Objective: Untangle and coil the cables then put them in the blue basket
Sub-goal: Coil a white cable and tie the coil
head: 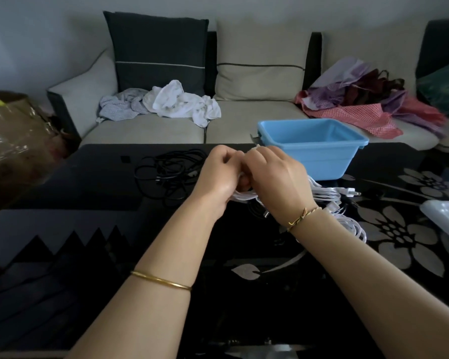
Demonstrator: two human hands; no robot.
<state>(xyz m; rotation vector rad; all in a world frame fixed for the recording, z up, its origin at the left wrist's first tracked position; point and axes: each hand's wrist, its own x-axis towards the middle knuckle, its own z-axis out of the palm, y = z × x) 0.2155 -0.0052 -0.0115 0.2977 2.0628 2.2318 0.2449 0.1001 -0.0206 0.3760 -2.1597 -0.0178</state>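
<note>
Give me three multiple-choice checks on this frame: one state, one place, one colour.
1. The basket is:
A) overturned
B) upright, no cable showing inside
C) full of coils

2. The black cable lies:
A) in the basket
B) on the table, left of the hands
C) in the hands

3. What the left hand and right hand grip is:
A) red
B) black
C) white

Key:
1 B: its open top faces up and only blue shows inside.
2 B: the dark tangle rests on the tabletop beside the left hand.
3 C: the white cable loops out from under both hands.
</note>
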